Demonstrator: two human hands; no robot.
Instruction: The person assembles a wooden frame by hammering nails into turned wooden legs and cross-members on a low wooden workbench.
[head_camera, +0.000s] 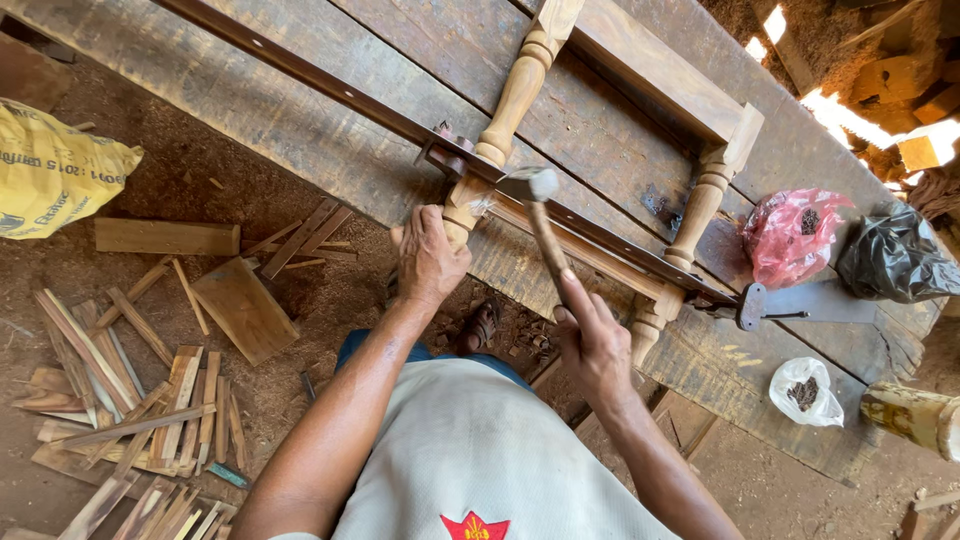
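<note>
Left hand (430, 258) wrapped tight around the lower end of a turned wooden leg (503, 120), fingers closed on it just beside the joint where the rail (585, 252) meets the leg. Right hand (592, 342) clamped around the handle of a hammer (538, 215), index finger laid along the shaft, head poised just above the joint near the clamp jaw (448, 152). Frame lying across the rough workbench (300, 110), squeezed by a long bar clamp (620, 250) reaching to the second turned leg (690, 225). Best done, by the look of it, with short square taps on the joint rather than on the turned beads, left thumb kept clear of the head, leg held steady against the bench. Worth watching: a glancing blow marking the leg or striking the clamp bar. Offcuts (130, 400) strewn on the floor, a red bag (790, 235) and a small bag of nails (803, 392) on the bench.
</note>
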